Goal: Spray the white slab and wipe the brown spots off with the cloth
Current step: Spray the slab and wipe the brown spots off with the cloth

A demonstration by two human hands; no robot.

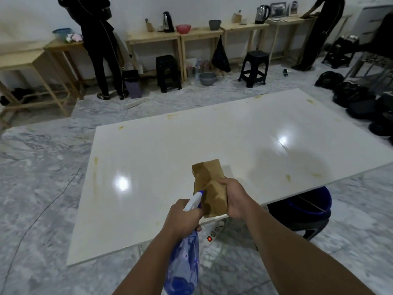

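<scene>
2 blk stools (pixel 168 73) | grey basin (pixel 207 78) on floor | red bowl (pixel 183 28) | kettle (pixel 168 21) on wood tbl (pixel 153 37)

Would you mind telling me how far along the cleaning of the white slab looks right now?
The middle of the white slab looks glossy and spot-free. In hand: the left hand grips the spray bottle, its nozzle aimed at the brown cloth held up by the right hand. Left: brown smears along the left edge, the far edge and near the right edge.
</scene>
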